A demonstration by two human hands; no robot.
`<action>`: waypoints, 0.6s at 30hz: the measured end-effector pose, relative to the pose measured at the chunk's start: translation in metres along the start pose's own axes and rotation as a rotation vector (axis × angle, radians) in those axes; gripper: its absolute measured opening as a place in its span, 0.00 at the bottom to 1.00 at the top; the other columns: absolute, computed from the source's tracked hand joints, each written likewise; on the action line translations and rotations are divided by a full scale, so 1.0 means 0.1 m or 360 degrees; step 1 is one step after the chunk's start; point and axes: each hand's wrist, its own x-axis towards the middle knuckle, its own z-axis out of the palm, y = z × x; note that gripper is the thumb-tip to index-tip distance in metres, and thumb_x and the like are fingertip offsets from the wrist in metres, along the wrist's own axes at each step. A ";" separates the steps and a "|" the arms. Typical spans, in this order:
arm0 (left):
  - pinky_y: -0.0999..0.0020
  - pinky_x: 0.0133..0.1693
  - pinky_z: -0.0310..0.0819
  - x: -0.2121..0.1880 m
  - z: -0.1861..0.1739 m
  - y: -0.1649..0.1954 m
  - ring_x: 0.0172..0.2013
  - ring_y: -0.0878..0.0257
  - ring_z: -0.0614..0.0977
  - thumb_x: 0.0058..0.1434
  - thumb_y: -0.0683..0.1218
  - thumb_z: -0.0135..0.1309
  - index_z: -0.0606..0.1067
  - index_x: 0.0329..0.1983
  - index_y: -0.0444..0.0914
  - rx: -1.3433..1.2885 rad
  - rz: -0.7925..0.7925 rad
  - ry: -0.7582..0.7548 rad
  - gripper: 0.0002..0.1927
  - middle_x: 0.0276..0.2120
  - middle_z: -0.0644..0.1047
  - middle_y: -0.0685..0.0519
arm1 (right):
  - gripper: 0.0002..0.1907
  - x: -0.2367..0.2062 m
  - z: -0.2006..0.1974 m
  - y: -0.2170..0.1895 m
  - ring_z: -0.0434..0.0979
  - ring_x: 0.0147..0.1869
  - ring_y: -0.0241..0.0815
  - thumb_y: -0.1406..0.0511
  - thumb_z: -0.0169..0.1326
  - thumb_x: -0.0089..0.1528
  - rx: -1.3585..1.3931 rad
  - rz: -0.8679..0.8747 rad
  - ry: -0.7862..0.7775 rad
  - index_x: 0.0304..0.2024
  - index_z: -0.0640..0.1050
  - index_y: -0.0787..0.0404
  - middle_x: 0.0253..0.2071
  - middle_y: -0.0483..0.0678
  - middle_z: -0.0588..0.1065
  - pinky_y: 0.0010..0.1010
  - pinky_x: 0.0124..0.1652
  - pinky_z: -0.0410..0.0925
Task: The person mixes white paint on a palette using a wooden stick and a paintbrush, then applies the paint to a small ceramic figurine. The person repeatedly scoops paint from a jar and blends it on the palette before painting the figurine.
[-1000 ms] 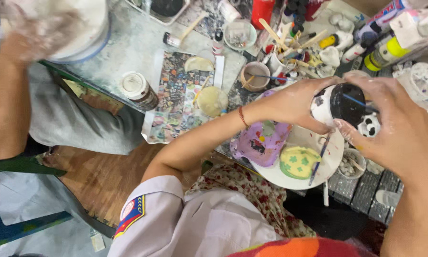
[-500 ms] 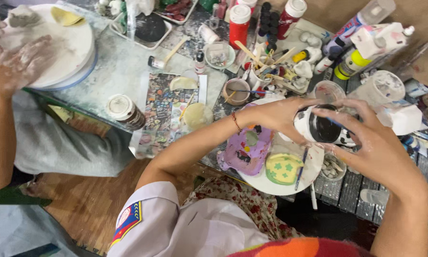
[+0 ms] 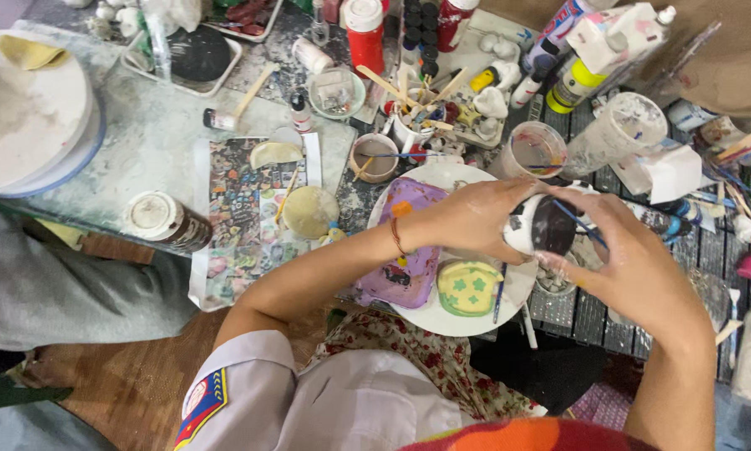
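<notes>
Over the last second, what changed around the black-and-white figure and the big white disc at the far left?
The other person's hand that rested on the large white disc has gone; the disc lies bare apart from a yellow scrap. The left hand and right hand kept hold of the black-and-white figure, a thin blue brush against it. The white plate and purple palette below stayed put.

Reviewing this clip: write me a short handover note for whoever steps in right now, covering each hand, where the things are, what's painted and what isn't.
Left hand: grips the small white-and-black ceramic figurine from its left side, above the round white plate.
Right hand: cups the figurine's other side and holds a thin blue-handled brush across its dark face.
On the plate: a purple paint-smeared palette and a green-and-yellow painted piece.
Done: part of the figurine is black.
Left: white patches on it remain bare.
</notes>
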 end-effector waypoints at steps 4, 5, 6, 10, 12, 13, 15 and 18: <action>0.55 0.56 0.77 0.00 -0.02 -0.07 0.55 0.44 0.81 0.47 0.57 0.71 0.65 0.67 0.38 -0.0237 0.0029 -0.0149 0.46 0.56 0.77 0.41 | 0.36 -0.06 -0.04 0.05 0.77 0.57 0.54 0.61 0.67 0.50 -0.0039 0.0078 -0.0183 0.61 0.74 0.53 0.62 0.53 0.70 0.38 0.52 0.70; 0.55 0.56 0.77 0.00 -0.02 -0.07 0.55 0.44 0.82 0.47 0.57 0.71 0.65 0.67 0.37 -0.0221 -0.0017 -0.0175 0.47 0.56 0.77 0.41 | 0.34 -0.08 -0.04 0.06 0.77 0.57 0.53 0.62 0.67 0.50 -0.0033 0.0145 -0.0246 0.60 0.75 0.51 0.64 0.52 0.69 0.37 0.51 0.70; 0.55 0.56 0.77 0.01 0.00 -0.07 0.55 0.45 0.82 0.47 0.57 0.71 0.65 0.67 0.37 -0.0203 -0.0060 -0.0199 0.47 0.55 0.77 0.41 | 0.36 -0.09 -0.03 0.07 0.76 0.59 0.55 0.61 0.67 0.50 0.0017 0.0041 -0.0192 0.61 0.74 0.54 0.64 0.53 0.69 0.38 0.52 0.70; 0.53 0.55 0.74 0.04 0.11 -0.01 0.55 0.43 0.79 0.45 0.58 0.71 0.64 0.65 0.35 0.0073 -0.0042 -0.0027 0.48 0.58 0.74 0.38 | 0.44 -0.08 0.01 0.12 0.74 0.62 0.55 0.58 0.68 0.49 0.0078 0.0114 -0.0008 0.67 0.69 0.60 0.63 0.57 0.68 0.41 0.51 0.71; 0.53 0.57 0.74 0.05 0.16 0.02 0.56 0.45 0.80 0.44 0.57 0.70 0.65 0.65 0.37 0.0142 -0.0066 0.0051 0.47 0.58 0.75 0.41 | 0.44 -0.05 0.05 0.14 0.76 0.59 0.53 0.57 0.69 0.51 0.0007 0.0371 0.0005 0.68 0.69 0.59 0.60 0.56 0.71 0.41 0.50 0.72; 0.53 0.57 0.73 0.05 0.17 0.03 0.56 0.45 0.79 0.45 0.57 0.70 0.65 0.65 0.37 0.0155 -0.0072 0.0072 0.47 0.58 0.75 0.41 | 0.40 -0.03 0.06 0.15 0.78 0.58 0.52 0.57 0.69 0.53 -0.0060 0.0485 -0.0005 0.67 0.71 0.57 0.57 0.55 0.74 0.42 0.51 0.72; 0.52 0.58 0.72 0.08 0.18 0.03 0.57 0.44 0.79 0.45 0.57 0.70 0.65 0.65 0.37 0.0182 -0.0068 0.0114 0.46 0.58 0.75 0.41 | 0.37 0.00 0.07 0.16 0.81 0.54 0.50 0.58 0.68 0.55 -0.0073 0.0617 -0.0025 0.66 0.72 0.55 0.54 0.53 0.77 0.42 0.50 0.72; 0.52 0.55 0.73 0.11 0.13 -0.01 0.55 0.43 0.78 0.43 0.58 0.72 0.64 0.64 0.36 0.0198 -0.0025 0.0095 0.48 0.58 0.74 0.38 | 0.39 0.00 0.05 0.15 0.80 0.53 0.50 0.60 0.68 0.52 0.0020 0.0536 -0.0052 0.66 0.72 0.53 0.53 0.52 0.77 0.40 0.47 0.72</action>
